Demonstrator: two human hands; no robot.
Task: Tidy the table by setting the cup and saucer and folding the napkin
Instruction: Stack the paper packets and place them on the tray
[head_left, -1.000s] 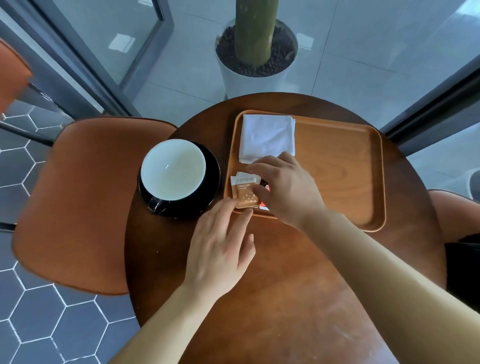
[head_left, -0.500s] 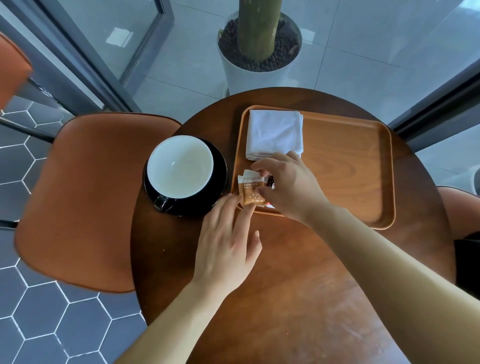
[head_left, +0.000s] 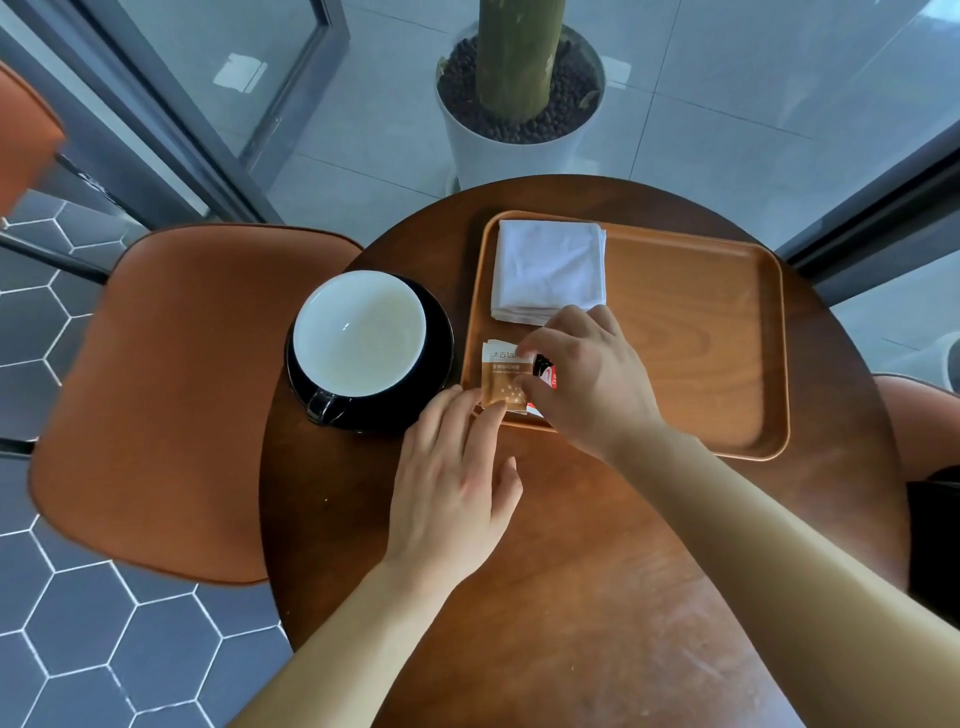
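A cup (head_left: 358, 332), white inside and black outside, sits on a black saucer (head_left: 439, 338) at the left of the round wooden table (head_left: 597, 597). A folded white napkin (head_left: 548, 270) lies in the far left corner of the wooden tray (head_left: 691, 338). My right hand (head_left: 592, 379) pinches a brown sugar packet (head_left: 501, 376) at the tray's near left corner; a red and white packet (head_left: 551, 376) shows under the fingers. My left hand (head_left: 452, 478) rests flat on the table, its fingertips touching the packet's lower edge and the tray rim.
An orange chair (head_left: 166, 395) stands left of the table, and another chair edge (head_left: 919, 415) shows at the right. A white planter (head_left: 519, 119) with a green trunk stands on the floor beyond the table. Glass panels with dark frames run behind.
My right hand has tightened its pinch on the sugar packet, and my left fingertips have moved up to touch it. The cup, saucer and napkin stay where they were.
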